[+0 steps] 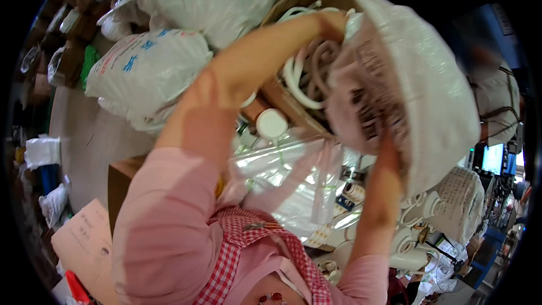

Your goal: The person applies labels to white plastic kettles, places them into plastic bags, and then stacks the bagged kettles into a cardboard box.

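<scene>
A large white plastic sack [435,90] with dark print stands raised in front of me, tilted over a cardboard box [299,107]. White and greyish hoses [307,82] lie coiled in that box. My left arm reaches across to the far side, where my left hand [334,25] is closed at the sack's edge; its fingertips are hidden behind the plastic. Against the printed side of the sack is my right hand [388,138], blurred and partly lost in the folds, so its fingers do not show clearly.
Full white bags [152,73] are piled at the left. Clear plastic bags [288,175] and a round white cap [271,124] lie nearer me. White plastic fittings [412,220] crowd the lower right, near a printed sack [460,197]. Another person [497,101] is at the far right.
</scene>
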Motion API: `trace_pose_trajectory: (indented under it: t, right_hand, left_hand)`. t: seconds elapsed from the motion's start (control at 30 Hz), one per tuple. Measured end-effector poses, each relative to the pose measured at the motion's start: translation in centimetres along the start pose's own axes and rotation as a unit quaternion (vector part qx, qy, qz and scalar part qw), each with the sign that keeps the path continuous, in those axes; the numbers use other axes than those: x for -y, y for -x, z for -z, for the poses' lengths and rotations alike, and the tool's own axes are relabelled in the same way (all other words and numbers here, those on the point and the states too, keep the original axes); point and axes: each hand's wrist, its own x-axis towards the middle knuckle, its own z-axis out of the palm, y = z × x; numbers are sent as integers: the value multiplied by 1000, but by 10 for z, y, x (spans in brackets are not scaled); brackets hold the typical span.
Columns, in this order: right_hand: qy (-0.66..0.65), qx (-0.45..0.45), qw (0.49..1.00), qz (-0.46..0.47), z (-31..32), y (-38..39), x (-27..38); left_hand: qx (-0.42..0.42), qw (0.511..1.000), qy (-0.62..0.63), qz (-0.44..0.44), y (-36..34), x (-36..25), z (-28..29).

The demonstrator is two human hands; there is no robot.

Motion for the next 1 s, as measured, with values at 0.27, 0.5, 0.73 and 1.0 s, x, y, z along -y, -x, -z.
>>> trace_pose_trajectory:
  t: [0.27, 0.5, 0.73, 1.0]
  right_hand:
    - [98, -6, 995, 8, 18, -56, -67]
    - [255, -64, 965, -5, 156, -139, -200]
    - [182, -228, 943, 158, 406, -151, -251]
    - [210, -266, 931, 134, 516, -13, -213]
  left_hand:
    - [-235, 964, 49, 112, 262, 101, -40]
    - [31, 992, 1, 122, 357, 163, -148]
    - [-15, 926, 269, 263, 338, 167, -152]
    - [-389, 750, 382, 374, 337, 240, -184]
